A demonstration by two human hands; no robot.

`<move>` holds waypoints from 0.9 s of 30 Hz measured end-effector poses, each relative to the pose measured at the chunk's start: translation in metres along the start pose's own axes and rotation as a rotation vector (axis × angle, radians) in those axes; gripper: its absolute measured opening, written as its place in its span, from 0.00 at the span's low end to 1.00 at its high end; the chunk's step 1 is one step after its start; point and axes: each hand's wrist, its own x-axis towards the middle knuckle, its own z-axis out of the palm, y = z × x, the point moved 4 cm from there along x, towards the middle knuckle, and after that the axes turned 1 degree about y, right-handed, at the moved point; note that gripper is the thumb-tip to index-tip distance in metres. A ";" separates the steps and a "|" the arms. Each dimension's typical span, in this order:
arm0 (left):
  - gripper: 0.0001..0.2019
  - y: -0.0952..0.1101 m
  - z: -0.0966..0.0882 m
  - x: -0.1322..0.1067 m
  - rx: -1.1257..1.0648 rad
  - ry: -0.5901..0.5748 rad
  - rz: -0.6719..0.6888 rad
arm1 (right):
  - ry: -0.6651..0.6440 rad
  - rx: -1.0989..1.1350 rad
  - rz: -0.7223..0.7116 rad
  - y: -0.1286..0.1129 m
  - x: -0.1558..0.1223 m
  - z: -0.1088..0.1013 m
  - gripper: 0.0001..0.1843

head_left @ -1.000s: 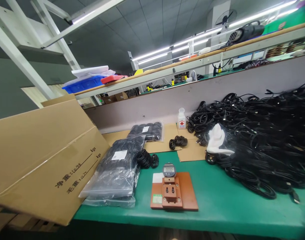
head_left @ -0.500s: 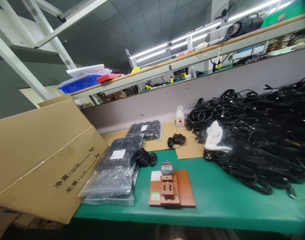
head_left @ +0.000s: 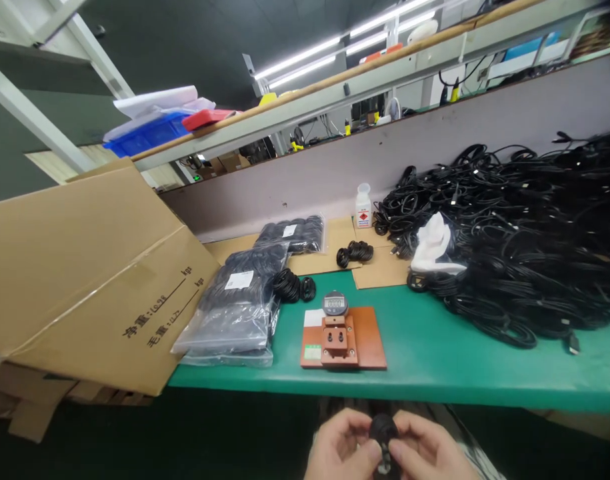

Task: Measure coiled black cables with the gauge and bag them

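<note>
Green tabletop (head_left: 435, 363) spans the frame from centre to right edge, its front edge running across the lower part. Heap of black cables (head_left: 529, 227) covers its right side, loosely looped, a few plug ends showing. Cardboard box (head_left: 79, 267) fills the left of the frame, flap tilted, handwritten figures beside "kgs". Clear plastic bag (head_left: 219, 337) left of centre, packed with dark coils, white label on top; smaller packed bag (head_left: 309, 235) just behind it. Person's left hand (head_left: 339, 450) and right hand (head_left: 427, 450) at bottom centre, in front of the table edge, below its level in the frame. Brown measuring fixture (head_left: 369, 337) sits on the tabletop above the hands, its round digital gauge (head_left: 335, 303) showing zeros. Crumpled white wrapping (head_left: 432, 247) rests against the heap's left side; white bottle (head_left: 363, 212) with a red diamond mark stands near the back wall. Smallest: black bundle (head_left: 383, 428) between the hands, thumbs and fingers of both pinched narrowly around it (pale specks on its lower part, too blurred to read).
</note>
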 end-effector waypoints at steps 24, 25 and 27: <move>0.13 0.130 -0.030 0.009 0.519 0.096 0.415 | 0.242 -0.377 -0.315 -0.075 -0.005 -0.017 0.22; 0.12 0.147 -0.036 0.020 0.723 0.192 0.507 | 0.275 -0.497 -0.416 -0.086 -0.002 -0.024 0.20; 0.11 0.170 -0.045 0.048 1.009 0.319 0.582 | 0.315 -0.741 -0.596 -0.106 0.007 -0.037 0.15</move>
